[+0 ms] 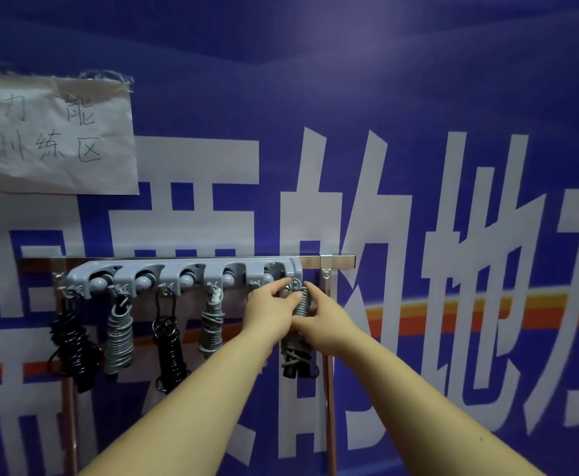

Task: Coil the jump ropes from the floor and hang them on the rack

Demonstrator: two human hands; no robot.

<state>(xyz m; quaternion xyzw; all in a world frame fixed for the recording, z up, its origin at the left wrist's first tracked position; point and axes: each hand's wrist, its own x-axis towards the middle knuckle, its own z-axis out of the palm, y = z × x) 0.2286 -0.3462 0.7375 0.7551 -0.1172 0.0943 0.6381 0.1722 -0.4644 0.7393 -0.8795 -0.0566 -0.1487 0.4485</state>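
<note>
Both bare forearms reach up and forward and converge until the hands nearly touch. The left hand (267, 312) shows its back, with index finger and thumb stretched toward the right hand, pinching the top of a coiled rope (301, 304). The right hand (324, 317) curls its fingers round that coil from the opposite side.

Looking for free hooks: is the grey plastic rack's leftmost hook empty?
No, a coiled black jump rope hangs from the leftmost hook of the grey plastic rack.
</note>
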